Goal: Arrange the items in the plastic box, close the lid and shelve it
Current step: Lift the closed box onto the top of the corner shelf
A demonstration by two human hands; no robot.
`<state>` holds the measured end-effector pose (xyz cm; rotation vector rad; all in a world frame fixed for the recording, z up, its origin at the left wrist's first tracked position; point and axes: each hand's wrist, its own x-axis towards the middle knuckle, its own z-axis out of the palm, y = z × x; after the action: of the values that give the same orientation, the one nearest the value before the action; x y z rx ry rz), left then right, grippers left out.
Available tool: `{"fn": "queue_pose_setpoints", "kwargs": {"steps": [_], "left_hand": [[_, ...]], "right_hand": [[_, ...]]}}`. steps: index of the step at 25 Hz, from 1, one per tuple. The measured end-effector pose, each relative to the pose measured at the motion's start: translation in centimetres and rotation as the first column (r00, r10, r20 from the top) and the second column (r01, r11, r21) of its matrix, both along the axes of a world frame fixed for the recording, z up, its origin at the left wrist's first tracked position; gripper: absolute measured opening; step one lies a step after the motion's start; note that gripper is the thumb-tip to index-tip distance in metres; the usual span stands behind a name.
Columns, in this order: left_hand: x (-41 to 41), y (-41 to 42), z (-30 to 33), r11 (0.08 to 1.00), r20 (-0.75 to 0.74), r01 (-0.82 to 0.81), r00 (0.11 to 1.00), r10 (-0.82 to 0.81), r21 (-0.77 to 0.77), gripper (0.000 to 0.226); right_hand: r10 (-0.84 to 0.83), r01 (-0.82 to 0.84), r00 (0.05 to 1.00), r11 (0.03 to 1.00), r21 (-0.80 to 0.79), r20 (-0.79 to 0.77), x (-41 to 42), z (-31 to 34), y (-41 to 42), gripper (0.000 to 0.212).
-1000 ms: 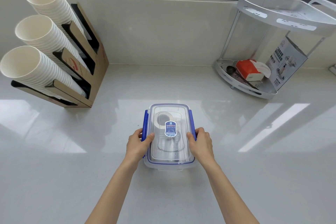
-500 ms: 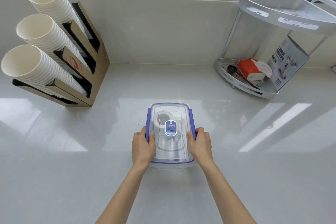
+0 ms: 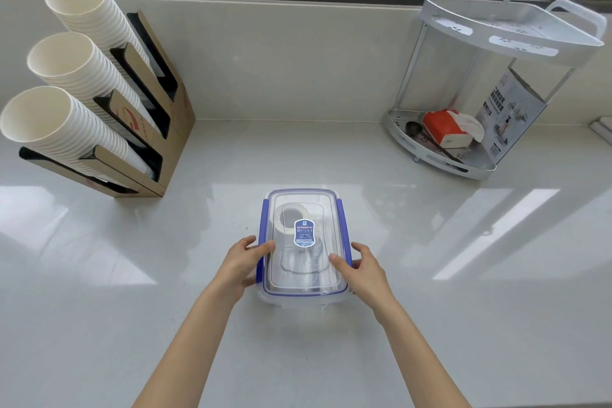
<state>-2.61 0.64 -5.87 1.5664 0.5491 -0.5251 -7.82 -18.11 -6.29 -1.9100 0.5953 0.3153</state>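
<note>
A clear plastic box (image 3: 304,205) with a blue-trimmed lid and a blue label stands on the white counter in front of me. The lid lies on top, and a roll of tape and other items show dimly through it. My left hand (image 3: 243,262) grips the box's left side, thumb on the lid and fingers curled over the blue side clasp. My right hand (image 3: 361,267) grips the right side the same way, thumb on the lid. The near ends of both clasps are hidden by my hands.
A cardboard holder with three stacks of white paper cups (image 3: 66,93) stands at the back left. A white two-tier corner shelf (image 3: 516,33) stands at the back right; its lower tier (image 3: 440,162) carries a red tissue pack (image 3: 447,129), a spoon and a printed carton.
Both hands stay at the sides of the box. The left thumb has slid up onto the lid's edge, and the box sits slightly turned compared with a second ago.
</note>
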Motion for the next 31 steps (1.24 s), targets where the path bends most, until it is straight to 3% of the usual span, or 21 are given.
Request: {"fn": "queue_pose_setpoints", "kwargs": {"steps": [5, 10, 17, 21, 26, 31], "left_hand": [[0.2, -0.9, 0.6, 0.992, 0.02, -0.013, 1.0, 0.016, -0.129, 0.039], [1.6, -3.2, 3.0, 0.98, 0.088, 0.011, 0.996, 0.007, -0.199, 0.043], [4.7, -7.6, 9.0, 0.941, 0.256, 0.151, 0.964, -0.072, -0.302, 0.037], [6.5, -10.1, 11.9, 0.91, 0.312, 0.222, 0.944, -0.111, -0.349, 0.036], [8.6, -13.9, 16.3, 0.837, 0.366, 0.307, 0.92, -0.139, -0.454, 0.005], [11.2, -18.0, 21.9, 0.794, 0.417, 0.376, 0.893, -0.172, -0.478, 0.006]], "right_hand": [[-0.094, 0.088, 0.992, 0.993, 0.073, 0.087, 0.8, 1.7, -1.8, 0.044], [-0.132, 0.117, 0.969, 0.989, 0.085, 0.207, 2.0, 4.3, -4.3, 0.032], [-0.145, 0.114, 0.918, 0.988, 0.105, 0.37, 4.1, 9.6, -9.8, 0.028], [-0.103, 0.079, 0.88, 0.994, 0.071, 0.464, 5.4, 13.5, -12.9, 0.015], [-0.096, 0.12, 0.832, 0.993, -0.01, 0.546, 7.3, 18.5, -17.3, 0.019], [-0.135, 0.181, 0.759, 0.983, -0.008, 0.637, 9.5, 23.5, -21.3, 0.025]]}}
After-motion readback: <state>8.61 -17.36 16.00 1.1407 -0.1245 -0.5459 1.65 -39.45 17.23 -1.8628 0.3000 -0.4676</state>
